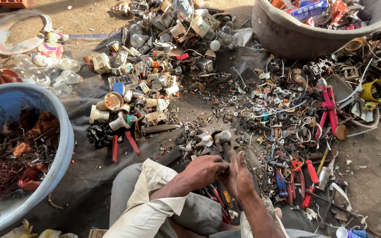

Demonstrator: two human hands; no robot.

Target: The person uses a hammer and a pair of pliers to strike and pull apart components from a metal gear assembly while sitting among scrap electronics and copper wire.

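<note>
Seen from above, at bottom centre: left hand (204,169) and right hand (239,176) pressed close together, fingers curled shut around something small, hidden between them and impossible to identify. Cream shirt sleeve (144,202) rolled on the left forearm, grey trousers beneath.

Just beyond the knuckles: a steel-headed hammer (222,139), its head resting on a dark block amid broken bits. Beneath the wrists: small red- and yellow-handled screwdrivers (221,200) lying on a dark ground sheet (89,172) spread over dusty earth.

To the right: a dense scatter of metal scraps, washers and wire, with red-handled pliers (328,105) upright in the heap, blue-handled pliers (281,184) nearer the right hand, and a yellow plastic cylinder (377,91) at the far edge.

To the left: cream and white plastic lamp holders and switch parts (124,105), then clear glass bulbs (49,75) further off.

Far left: a large blue plastic tub (65,132) holding tangled copper wire (5,163). Top right: a grey round basin (287,35) filled with mixed coloured scrap.
</note>
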